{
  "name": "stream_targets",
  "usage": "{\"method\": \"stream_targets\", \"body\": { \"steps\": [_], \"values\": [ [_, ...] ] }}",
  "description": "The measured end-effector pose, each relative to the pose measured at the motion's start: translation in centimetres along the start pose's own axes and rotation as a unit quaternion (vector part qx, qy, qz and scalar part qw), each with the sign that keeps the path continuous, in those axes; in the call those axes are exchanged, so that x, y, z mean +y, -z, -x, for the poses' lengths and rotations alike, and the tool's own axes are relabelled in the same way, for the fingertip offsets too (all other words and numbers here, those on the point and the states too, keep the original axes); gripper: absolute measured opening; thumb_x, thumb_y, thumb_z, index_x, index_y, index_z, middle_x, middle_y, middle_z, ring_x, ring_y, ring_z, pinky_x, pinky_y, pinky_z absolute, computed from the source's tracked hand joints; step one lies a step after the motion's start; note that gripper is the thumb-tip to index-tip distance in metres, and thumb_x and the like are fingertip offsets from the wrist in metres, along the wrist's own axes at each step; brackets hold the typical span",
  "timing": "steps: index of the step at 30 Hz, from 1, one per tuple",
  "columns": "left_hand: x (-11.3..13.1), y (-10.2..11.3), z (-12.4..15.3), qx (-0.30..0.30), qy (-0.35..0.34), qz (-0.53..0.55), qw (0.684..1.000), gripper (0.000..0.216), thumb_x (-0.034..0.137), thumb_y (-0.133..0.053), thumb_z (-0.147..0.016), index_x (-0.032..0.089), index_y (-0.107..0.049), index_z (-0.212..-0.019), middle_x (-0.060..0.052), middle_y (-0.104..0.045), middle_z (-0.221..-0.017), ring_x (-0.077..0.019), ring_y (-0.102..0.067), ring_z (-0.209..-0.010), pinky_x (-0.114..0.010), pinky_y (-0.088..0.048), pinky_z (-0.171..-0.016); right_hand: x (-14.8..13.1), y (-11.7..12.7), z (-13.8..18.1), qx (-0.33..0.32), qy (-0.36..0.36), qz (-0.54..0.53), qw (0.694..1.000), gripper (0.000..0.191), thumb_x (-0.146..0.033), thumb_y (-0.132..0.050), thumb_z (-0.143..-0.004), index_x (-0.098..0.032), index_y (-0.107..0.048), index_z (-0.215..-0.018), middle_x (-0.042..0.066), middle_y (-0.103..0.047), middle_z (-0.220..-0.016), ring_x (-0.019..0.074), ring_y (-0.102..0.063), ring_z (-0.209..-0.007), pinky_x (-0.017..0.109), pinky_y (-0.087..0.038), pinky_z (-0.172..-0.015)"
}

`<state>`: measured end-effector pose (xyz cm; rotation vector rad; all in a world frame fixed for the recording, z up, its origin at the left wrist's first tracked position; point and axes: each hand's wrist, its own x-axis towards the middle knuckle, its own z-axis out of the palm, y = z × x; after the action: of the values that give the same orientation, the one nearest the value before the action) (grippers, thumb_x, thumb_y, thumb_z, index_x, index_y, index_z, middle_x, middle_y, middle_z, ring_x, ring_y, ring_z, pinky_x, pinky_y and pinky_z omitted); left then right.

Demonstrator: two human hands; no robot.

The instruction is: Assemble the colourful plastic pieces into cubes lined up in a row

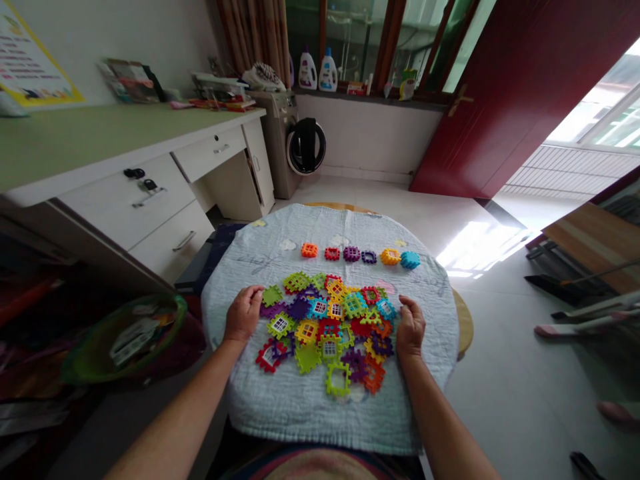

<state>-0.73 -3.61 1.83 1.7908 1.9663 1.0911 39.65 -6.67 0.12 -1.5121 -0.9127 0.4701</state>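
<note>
A loose pile of colourful plastic interlocking building tiles [329, 347], with notched edges and some with window grids, lies on the cloth-covered table. My left hand [244, 313] rests at the pile's left side, fingers curled, close to a green tile [271, 295]. On the right side, my right hand [411, 327] lies with bent fingers beside a blue tile [386, 308]. I see no tile in either hand. Beyond the pile stands a row of small groups of tiles, among them an orange one [309, 250], a purple one [351, 253] and a blue one [411, 259].
A pale patterned cloth [320, 417] covers the round table. To the left are a green basket [125, 340] and a desk with drawers [165, 187]. A washing machine [280, 143] stands behind, and a red door [480, 100] is at the back right.
</note>
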Motion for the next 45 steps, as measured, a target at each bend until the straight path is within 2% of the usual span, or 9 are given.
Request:
{"method": "stream_targets", "body": {
  "steps": [4, 8, 14, 21, 28, 31, 45],
  "values": [
    [0.0, -0.1, 0.0, 0.017, -0.002, 0.0, 1.0, 0.034, 0.041, -0.039, -0.087, 0.02, -0.062, -0.1, -0.008, -0.063, -0.102, -0.0216, -0.062, -0.092, -0.035, -0.05, -0.087, -0.3, -0.2, 0.1, -0.014, 0.052, 0.067, 0.996, 0.03, -0.039, -0.044, -0.08, -0.018, -0.063, -0.091, 0.01, -0.064, -0.109, 0.0245, -0.057, -0.107, 0.039, -0.04, -0.096],
    [0.1, 0.0, 0.0, 0.029, -0.004, -0.004, 1.0, 0.033, 0.041, -0.042, -0.086, 0.019, -0.06, -0.103, -0.008, -0.06, -0.106, -0.0198, -0.061, -0.086, -0.036, -0.051, -0.085, -0.7, -0.4, 0.2, -0.052, 0.024, 0.109, 0.992, 0.035, -0.043, -0.044, -0.081, -0.019, -0.066, -0.094, 0.008, -0.069, -0.098, 0.0238, -0.06, -0.095, 0.036, -0.043, -0.087],
    [0.4, 0.2, 0.1, 0.032, -0.012, 0.013, 0.999, 0.03, 0.038, -0.041, -0.087, 0.02, -0.058, -0.104, -0.009, -0.058, -0.113, -0.0221, -0.06, -0.101, -0.036, -0.051, -0.09, -0.9, -0.5, 0.2, -0.086, 0.018, 0.148, 0.985, 0.037, -0.045, -0.045, -0.08, -0.019, -0.069, -0.09, 0.006, -0.07, -0.085, 0.023, -0.061, -0.081, 0.032, -0.043, -0.077],
    [0.5, 0.1, 0.2, 0.045, -0.015, 0.012, 0.999, 0.03, 0.035, -0.044, -0.084, 0.018, -0.056, -0.106, -0.009, -0.058, -0.109, -0.0183, -0.059, -0.08, -0.038, -0.05, -0.087, -0.8, -0.6, 0.2, -0.096, 0.02, 0.156, 0.983, 0.036, -0.045, -0.044, -0.08, -0.019, -0.068, -0.087, 0.005, -0.068, -0.082, 0.0225, -0.059, -0.078, 0.032, -0.043, -0.075],
    [0.7, 0.2, 0.3, 0.031, -0.012, 0.009, 0.999, 0.03, 0.034, -0.045, -0.083, 0.017, -0.057, -0.105, -0.009, -0.059, -0.107, -0.0188, -0.06, -0.08, -0.037, -0.051, -0.085, -0.1, -0.9, -0.2, -0.075, 0.075, 0.134, 0.985, 0.028, -0.039, -0.047, -0.078, -0.019, -0.064, -0.089, 0.01, -0.064, -0.105, 0.0255, -0.056, -0.104, 0.039, -0.04, -0.096],
    [0.7, 0.2, 0.3, 0.019, -0.012, 0.0, 1.0, 0.029, 0.033, -0.045, -0.083, 0.018, -0.057, -0.104, -0.008, -0.06, -0.104, -0.0192, -0.06, -0.081, -0.037, -0.05, -0.085, 0.2, -1.0, -0.2, -0.079, 0.088, 0.133, 0.984, 0.027, -0.037, -0.046, -0.079, -0.019, -0.063, -0.089, 0.011, -0.063, -0.108, 0.0259, -0.054, -0.108, 0.041, -0.038, -0.1],
    [0.3, -0.1, 0.2, 0.007, -0.018, -0.024, 1.0, 0.029, 0.03, -0.042, -0.083, 0.018, -0.059, -0.102, -0.008, -0.063, -0.101, -0.0202, -0.061, -0.083, -0.036, -0.049, -0.087, 0.1, -1.1, -0.2, -0.085, 0.091, 0.132, 0.983, 0.026, -0.037, -0.046, -0.078, -0.019, -0.064, -0.085, 0.009, -0.065, -0.101, 0.0252, -0.057, -0.101, 0.04, -0.041, -0.096]
  ]
}}
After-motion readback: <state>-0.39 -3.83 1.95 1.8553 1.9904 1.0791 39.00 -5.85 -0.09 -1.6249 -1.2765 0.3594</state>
